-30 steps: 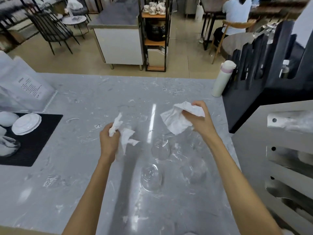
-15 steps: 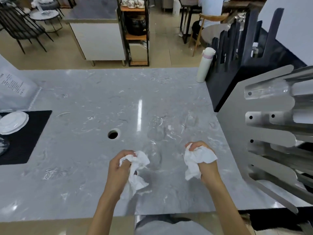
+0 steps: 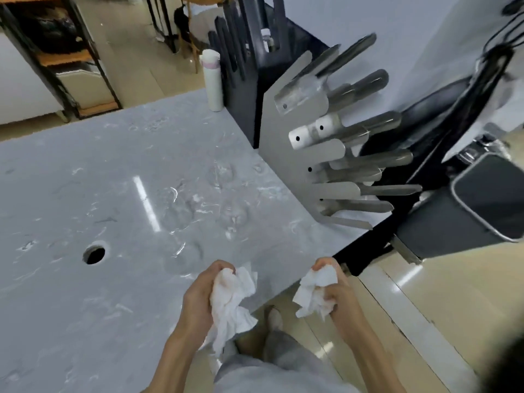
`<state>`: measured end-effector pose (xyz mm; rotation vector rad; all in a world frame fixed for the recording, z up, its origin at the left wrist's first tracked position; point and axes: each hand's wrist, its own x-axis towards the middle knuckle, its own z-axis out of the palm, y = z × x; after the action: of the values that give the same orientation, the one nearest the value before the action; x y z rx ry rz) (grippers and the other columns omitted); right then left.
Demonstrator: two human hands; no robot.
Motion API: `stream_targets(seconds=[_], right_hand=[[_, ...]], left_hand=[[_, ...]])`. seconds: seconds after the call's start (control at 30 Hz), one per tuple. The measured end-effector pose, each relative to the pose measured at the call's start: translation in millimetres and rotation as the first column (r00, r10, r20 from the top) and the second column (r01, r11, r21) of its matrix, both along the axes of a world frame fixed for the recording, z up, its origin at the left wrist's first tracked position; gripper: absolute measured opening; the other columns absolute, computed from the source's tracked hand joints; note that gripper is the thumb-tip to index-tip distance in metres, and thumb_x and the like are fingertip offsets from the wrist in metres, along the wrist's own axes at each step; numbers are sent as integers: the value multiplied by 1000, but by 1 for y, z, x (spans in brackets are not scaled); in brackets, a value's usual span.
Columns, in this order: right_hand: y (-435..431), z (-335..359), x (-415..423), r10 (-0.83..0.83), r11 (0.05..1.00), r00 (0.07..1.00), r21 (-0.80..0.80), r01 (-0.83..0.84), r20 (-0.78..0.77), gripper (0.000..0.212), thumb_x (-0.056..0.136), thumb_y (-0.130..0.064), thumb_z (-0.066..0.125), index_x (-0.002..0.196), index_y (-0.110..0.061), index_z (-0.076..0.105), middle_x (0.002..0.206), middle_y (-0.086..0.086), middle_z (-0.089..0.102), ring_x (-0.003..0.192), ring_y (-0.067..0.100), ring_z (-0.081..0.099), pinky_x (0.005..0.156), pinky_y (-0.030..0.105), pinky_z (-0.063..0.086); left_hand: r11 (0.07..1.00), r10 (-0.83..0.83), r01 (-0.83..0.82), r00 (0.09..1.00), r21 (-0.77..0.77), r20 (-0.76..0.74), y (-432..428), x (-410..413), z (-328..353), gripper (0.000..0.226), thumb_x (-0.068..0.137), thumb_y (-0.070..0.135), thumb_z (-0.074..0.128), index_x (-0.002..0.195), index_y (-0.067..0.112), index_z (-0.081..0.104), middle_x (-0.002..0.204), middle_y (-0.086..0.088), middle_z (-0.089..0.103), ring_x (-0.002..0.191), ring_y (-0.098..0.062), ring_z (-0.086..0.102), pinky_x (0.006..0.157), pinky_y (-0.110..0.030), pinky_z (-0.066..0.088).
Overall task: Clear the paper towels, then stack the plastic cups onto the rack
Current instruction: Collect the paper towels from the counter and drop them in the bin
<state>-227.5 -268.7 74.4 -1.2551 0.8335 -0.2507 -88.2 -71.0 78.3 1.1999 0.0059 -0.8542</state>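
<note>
My left hand grips a crumpled white paper towel at the near edge of the grey marble counter. My right hand holds a second crumpled paper towel just past the counter's corner, over the floor. Clear plastic cups stand upside down on the counter: one in the middle, another to its right, a third farther back. They are faint and blurred. The metal cup rack with its pegs stands at the counter's right edge.
A round hole is cut in the counter at the left. A white bottle stands at the far edge beside a black rack. A dark bin sits on the floor at the right. My legs show below the counter.
Both hands have pulled back from above the cups to the counter's near edge, crumpling the towels. My view has swung right, bringing the rack and the bin into sight.
</note>
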Motion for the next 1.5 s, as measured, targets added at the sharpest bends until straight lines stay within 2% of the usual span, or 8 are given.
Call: stream_targets(seconds=[0.17, 0.33, 0.57, 0.73, 0.83, 0.97, 1.17, 1.5], right_hand=[[-24, 3, -60, -95, 995, 995, 29, 94, 32, 52, 48, 0, 39, 97, -13, 52, 100, 11, 43, 85, 27, 40, 54, 30, 34], [-71, 16, -92, -26, 991, 1000, -132, 27, 6, 59, 59, 6, 46, 111, -22, 53, 104, 4, 54, 86, 27, 51, 64, 38, 40], [-192, 21, -121, 165, 949, 985, -281, -144, 50, 65, 86, 3, 55, 135, -39, 46, 136, -22, 48, 120, 3, 53, 90, 22, 48], [-300, 36, -166, -84, 961, 989, -253, 112, 120, 34, 89, -10, 65, 102, -42, 63, 95, -22, 70, 84, -6, 67, 65, 9, 50], [-352, 42, -195, -101, 936, 991, -329, 123, 84, 39, 91, -11, 58, 89, -49, 67, 84, -26, 71, 77, -10, 66, 63, 7, 50], [-404, 53, -216, 88, 925, 994, -376, -55, 72, 38, 86, -20, 66, 102, -55, 65, 99, -29, 71, 93, -7, 67, 71, 7, 51], [-510, 24, -233, -192, 690, 969, -680, 246, 156, 52, 84, -9, 62, 121, -41, 46, 123, -16, 54, 113, -1, 52, 86, 14, 44], [-596, -44, -182, -92, 441, 921, -844, -304, -379, 61, 83, 2, 53, 134, -32, 48, 139, 5, 39, 116, 30, 45, 89, 34, 47]], left_hand=[[916, -396, 400, 910, -12, 118, -55, -25, 11, 41, 66, 18, 50, 100, -5, 52, 88, -10, 55, 77, -19, 52, 66, -24, 44], [799, -597, 585, 749, 138, 286, -128, -58, 6, 51, 75, 17, 58, 124, 32, 60, 124, 22, 61, 116, 0, 60, 87, -12, 49], [877, -471, 469, 795, 105, 382, -281, -134, 12, 45, 87, 22, 67, 125, 45, 63, 134, 7, 66, 122, -14, 64, 95, -27, 55], [834, -521, 533, 674, 144, 524, -405, -196, 31, 55, 86, 58, 63, 139, 56, 46, 149, 21, 47, 139, 1, 45, 117, -34, 37], [799, -557, 544, 506, 258, 659, -463, -220, 42, 63, 85, 45, 70, 137, 60, 38, 141, 31, 37, 134, 13, 38, 104, -10, 40], [899, -397, 416, 643, 135, 655, -512, -224, 43, 16, 80, 46, 68, 92, 39, 61, 90, 16, 67, 86, -2, 67, 73, -26, 57], [945, -281, 68, 670, 320, 687, -566, -194, 14, 25, 83, 57, 56, 90, 33, 57, 79, 13, 66, 69, -2, 62, 58, -14, 50], [594, -805, 115, 87, 797, 587, -662, -199, -49, 52, 97, 21, 54, 145, 29, 39, 138, -7, 40, 134, -34, 30, 108, -43, 38]])
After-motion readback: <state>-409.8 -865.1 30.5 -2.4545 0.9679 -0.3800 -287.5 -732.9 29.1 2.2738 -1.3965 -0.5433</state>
